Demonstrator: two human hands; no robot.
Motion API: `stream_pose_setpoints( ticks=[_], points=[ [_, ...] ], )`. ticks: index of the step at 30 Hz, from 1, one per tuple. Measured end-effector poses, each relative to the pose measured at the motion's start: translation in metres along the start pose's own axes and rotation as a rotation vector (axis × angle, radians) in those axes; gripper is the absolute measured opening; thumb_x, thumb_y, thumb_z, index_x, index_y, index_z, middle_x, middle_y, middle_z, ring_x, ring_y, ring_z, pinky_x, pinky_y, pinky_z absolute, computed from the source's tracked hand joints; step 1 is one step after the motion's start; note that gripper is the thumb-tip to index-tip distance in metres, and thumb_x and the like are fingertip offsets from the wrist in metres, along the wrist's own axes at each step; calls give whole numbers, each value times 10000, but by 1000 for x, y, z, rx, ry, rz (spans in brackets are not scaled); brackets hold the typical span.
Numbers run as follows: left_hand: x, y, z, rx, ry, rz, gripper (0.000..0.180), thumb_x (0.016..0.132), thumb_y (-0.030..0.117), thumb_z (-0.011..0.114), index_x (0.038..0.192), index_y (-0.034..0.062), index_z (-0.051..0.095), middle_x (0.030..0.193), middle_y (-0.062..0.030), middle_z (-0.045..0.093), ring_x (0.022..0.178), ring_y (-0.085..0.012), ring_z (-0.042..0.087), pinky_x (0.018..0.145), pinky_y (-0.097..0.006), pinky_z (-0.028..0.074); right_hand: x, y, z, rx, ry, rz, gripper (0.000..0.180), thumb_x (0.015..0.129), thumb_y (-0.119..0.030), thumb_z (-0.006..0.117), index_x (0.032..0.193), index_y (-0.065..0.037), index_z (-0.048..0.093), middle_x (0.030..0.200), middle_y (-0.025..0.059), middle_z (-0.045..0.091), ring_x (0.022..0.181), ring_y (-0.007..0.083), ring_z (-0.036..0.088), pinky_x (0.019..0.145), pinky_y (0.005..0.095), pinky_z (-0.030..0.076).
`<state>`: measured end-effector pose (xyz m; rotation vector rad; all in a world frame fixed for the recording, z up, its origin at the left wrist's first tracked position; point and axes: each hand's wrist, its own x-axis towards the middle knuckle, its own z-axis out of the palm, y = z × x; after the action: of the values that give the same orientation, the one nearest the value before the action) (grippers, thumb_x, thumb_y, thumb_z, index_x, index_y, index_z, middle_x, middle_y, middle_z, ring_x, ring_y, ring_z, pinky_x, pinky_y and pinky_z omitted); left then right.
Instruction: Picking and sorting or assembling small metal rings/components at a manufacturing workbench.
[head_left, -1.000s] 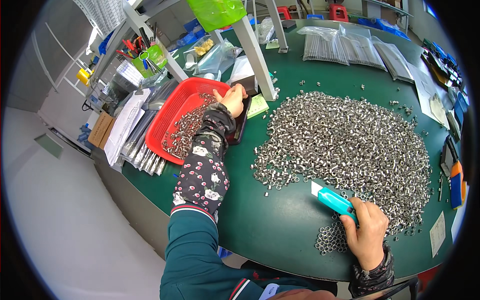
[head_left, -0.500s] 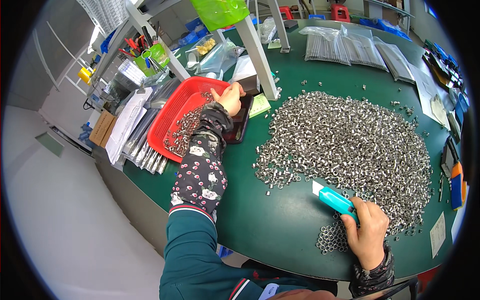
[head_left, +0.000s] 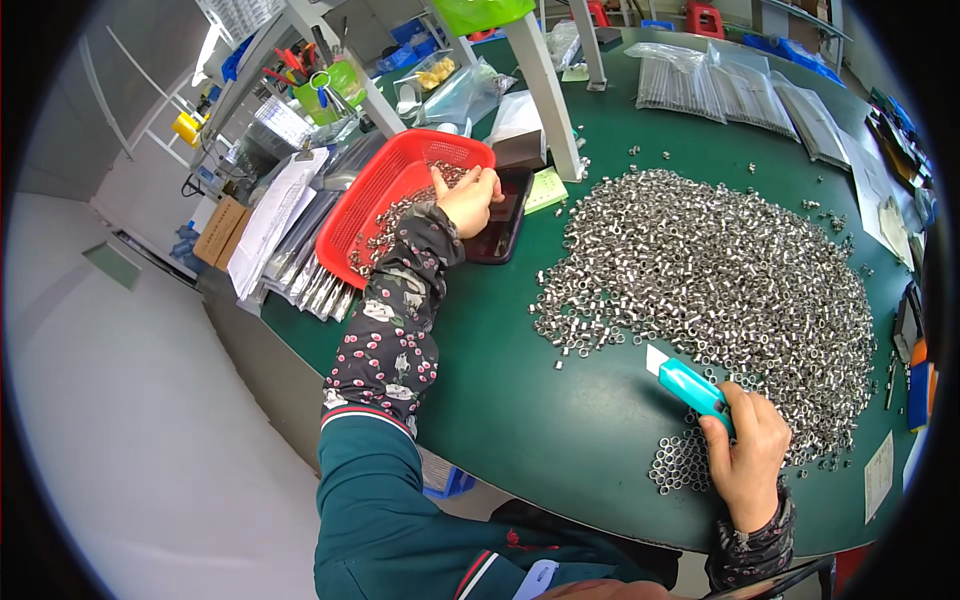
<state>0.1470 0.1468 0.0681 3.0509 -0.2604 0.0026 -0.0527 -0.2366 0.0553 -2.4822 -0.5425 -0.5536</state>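
Note:
My left hand (head_left: 470, 205) is over the right rim of a red perforated basket (head_left: 345, 215), beside a dark phone (head_left: 515, 205). Its fingers are curled inward and the fingertips are partly hidden, so I cannot make out what they hold. Small metal rings (head_left: 385, 228) lie loose in the basket. Wrapped round a teal utility knife (head_left: 695, 390) is my right hand (head_left: 750, 450); the knife's pale, wide tip points up and left. Below it, a flat cluster of rings (head_left: 675, 465) lies in a single layer, next to a large heap of metal rings (head_left: 720, 270).
A white table leg (head_left: 545, 90) rises between basket and heap, with a yellow-green note pad (head_left: 545, 190) at its foot. Bagged stacks (head_left: 680, 85) line the far edge. Papers and bagged sheets (head_left: 285, 225) lie left of the basket. An orange-and-blue tool (head_left: 920, 385) lies at right.
The whole view has shifted, with the table appearing farther right and higher. My left hand has moved slightly left and nearer relative to the basket's rim. My right hand keeps its grip on the utility knife.

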Motion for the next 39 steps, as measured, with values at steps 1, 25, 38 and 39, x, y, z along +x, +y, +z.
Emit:
stream_pose_setpoints(
  ticks=[1,25,38,39],
  points=[
    [-3,1,1,0,2,-2,378,687,-149,378,953,120,387,975,7,506,1111,-163,544,919,-746,-19,0,0,1,0,0,-3,289,692,-159,702,928,-35,591,636,91,473,558,263,486,493,371,368],
    [-47,10,-4,-80,339,-2,341,696,-122,407,955,98,439,953,5,541,1073,-201,519,954,-729,28,-4,5,3,-7,17,25,244,741,-164,668,931,-32,590,675,118,538,589,291,532,520,385,407],
    [-170,177,38,-626,-133,418,252,791,36,604,1033,36,536,867,-78,543,702,-195,562,638,-298,464,10,21,8,14,176,97,223,798,-242,640,934,-67,618,703,105,595,643,284,596,544,379,448],
    [-173,187,44,-632,-153,407,268,785,42,612,1041,46,536,863,-71,538,691,-188,559,625,-297,462,8,21,8,16,198,90,226,797,-255,642,928,-71,619,708,103,601,637,282,599,537,380,450]
  ],
)
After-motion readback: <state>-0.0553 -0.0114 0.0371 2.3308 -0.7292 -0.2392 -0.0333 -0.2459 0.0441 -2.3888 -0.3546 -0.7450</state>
